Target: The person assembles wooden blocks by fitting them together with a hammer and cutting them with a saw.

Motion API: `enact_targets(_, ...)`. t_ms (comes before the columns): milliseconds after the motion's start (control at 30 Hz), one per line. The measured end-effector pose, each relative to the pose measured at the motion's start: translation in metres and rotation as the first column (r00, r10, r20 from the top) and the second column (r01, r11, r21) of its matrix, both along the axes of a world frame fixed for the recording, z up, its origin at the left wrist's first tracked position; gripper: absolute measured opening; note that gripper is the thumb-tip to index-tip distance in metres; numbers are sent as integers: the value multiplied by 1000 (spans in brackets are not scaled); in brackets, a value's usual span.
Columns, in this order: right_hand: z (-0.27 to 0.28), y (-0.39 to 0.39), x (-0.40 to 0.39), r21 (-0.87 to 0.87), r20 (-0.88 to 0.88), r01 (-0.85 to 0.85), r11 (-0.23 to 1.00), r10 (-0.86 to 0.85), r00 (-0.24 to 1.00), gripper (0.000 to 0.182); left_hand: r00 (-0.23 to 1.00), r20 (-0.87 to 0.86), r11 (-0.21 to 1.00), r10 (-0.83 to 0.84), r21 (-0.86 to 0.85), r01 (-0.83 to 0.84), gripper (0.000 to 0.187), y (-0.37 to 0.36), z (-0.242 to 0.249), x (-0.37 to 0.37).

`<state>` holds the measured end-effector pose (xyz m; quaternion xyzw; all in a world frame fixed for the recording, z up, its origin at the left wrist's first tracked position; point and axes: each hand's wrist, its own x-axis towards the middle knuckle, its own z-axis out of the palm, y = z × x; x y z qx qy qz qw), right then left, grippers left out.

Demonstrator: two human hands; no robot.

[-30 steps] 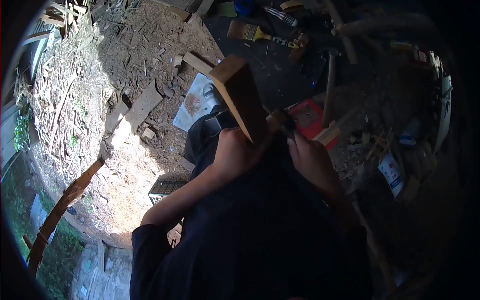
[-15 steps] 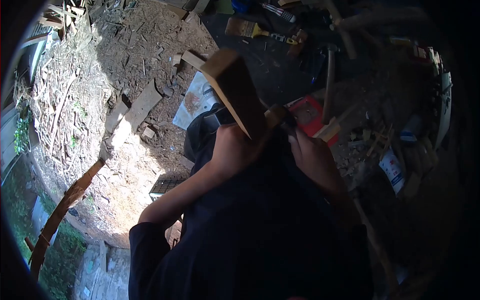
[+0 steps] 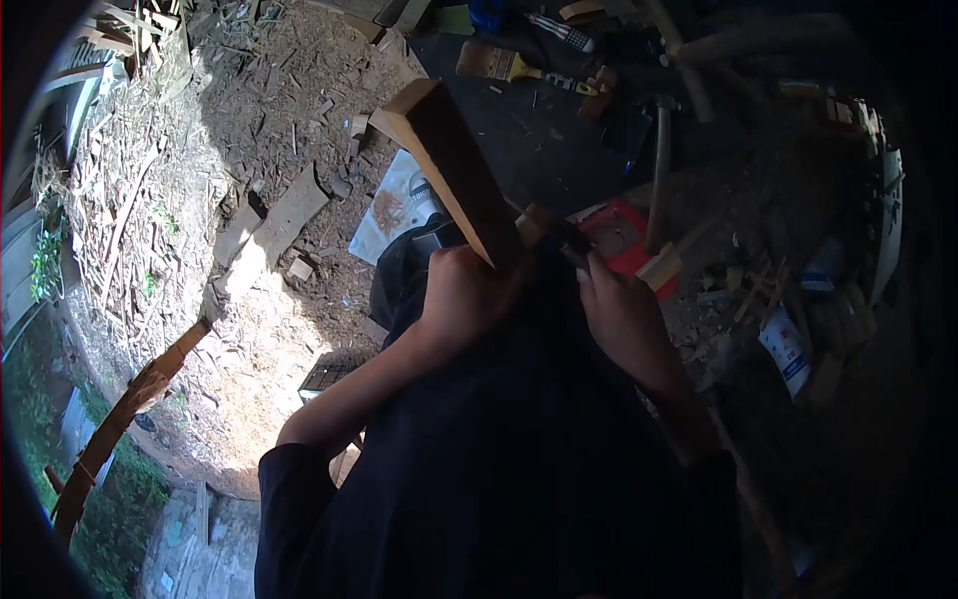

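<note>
A thick squared wooden block (image 3: 454, 170) rises at a slant over my lap, its upper end toward the upper left. My left hand (image 3: 464, 298) is closed around its lower end. To the right, my right hand (image 3: 621, 304) is closed on a dark tool (image 3: 569, 243), its thumb and finger pinching near the tool's end; I cannot tell what kind of tool it is. A small light-brown wooden piece (image 3: 534, 222) shows between the block and the dark tool. Below both hands, my dark clothing fills the view.
A red tray (image 3: 621, 232) lies beyond my right hand, close to a wooden-handled hammer (image 3: 659, 175). A wide paintbrush (image 3: 489, 62) lies at the top. Wood chips and offcuts (image 3: 294, 215) cover the ground at left. A white packet (image 3: 785, 349) lies at right.
The block's upper end has moved a little up and left, showing more of its side face. The small wooden piece beside it has shifted slightly left. Both hands keep their hold.
</note>
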<state>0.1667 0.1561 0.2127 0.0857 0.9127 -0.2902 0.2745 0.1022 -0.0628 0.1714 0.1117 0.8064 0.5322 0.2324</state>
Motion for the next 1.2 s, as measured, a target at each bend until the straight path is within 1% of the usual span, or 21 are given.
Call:
enact_targets(33,1,-1,8,28,-9,-27,999,27,1000,20,997,67,1000,24,-7,-24,19,-4,1,0)
enact_targets(100,12,-1,35,92,-14,-68,993,69,998,16,1000,16,999,24,-27,-23,21,-7,4,7)
enact_targets(167,17,8,35,30,-31,-61,998,62,998,16,997,4,997,76,0,-76,22,-10,-2,7)
enact_targets(267,17,-4,9,-5,11,-48,999,48,999,17,996,-86,999,15,-31,-18,22,-1,10,10)
enact_targets(300,16,-8,-2,-9,31,-66,998,66,997,17,999,-47,999,20,-32,-22,22,-1,7,15)
enact_targets(367,13,11,45,7,-87,-94,996,94,992,18,1000,-3,999,21,-43,-21,21,-8,1,9)
enact_targets(433,16,9,28,-10,-85,-91,996,90,992,18,992,-114,999,46,8,-45,20,-3,6,3)
enact_targets(467,17,-1,11,-29,7,-34,999,35,999,19,989,-141,999,32,37,-27,20,-1,9,10)
enact_targets(500,21,-6,-1,-38,89,20,999,-17,996,23,997,-70,999,20,27,-18,19,0,6,12)
enact_targets(567,19,3,21,-27,191,12,1000,-6,982,22,998,56,999,38,-25,-37,18,-9,2,7)
enact_targets(600,21,5,26,-15,233,16,1000,-13,972,22,998,27,998,55,-3,-55,18,-10,3,7)
enact_targets(667,21,8,19,-31,75,-20,999,22,997,18,992,-52,993,112,52,-110,18,-8,2,7)
enact_targets(767,18,0,14,-28,41,-21,999,22,999,19,999,-46,1000,-8,7,8,18,-1,4,9)
enact_targets(800,12,-5,1,-34,26,-41,999,42,999,19,1000,-8,1000,16,-4,-16,19,-5,1,11)
enact_targets(867,3,13,49,-35,-166,-58,998,51,985,19,997,62,999,41,-13,-41,19,-12,-6,8)
enact_targets(933,8,11,31,-44,-202,-77,996,67,977,18,991,-127,999,37,33,-33,20,-1,6,3)
enact_targets(967,13,3,13,-52,-113,-48,997,42,993,18,982,-190,998,9,60,3,20,4,12,10)
enact_targets(1000,18,-2,-2,-57,-38,-35,998,33,999,17,995,-98,999,-13,41,17,20,6,11,13)
enact_targets(1067,15,4,34,-9,3,-44,999,44,999,17,997,66,999,-32,-22,34,20,-5,10,5)
enact_targets(1167,16,8,22,-5,-37,-48,999,48,998,16,999,-45,999,30,15,-30,19,-10,-1,9)
enact_targets(1200,20,3,25,-26,-36,-24,999,23,999,17,1000,-29,1000,5,27,-5,19,-10,2,13)
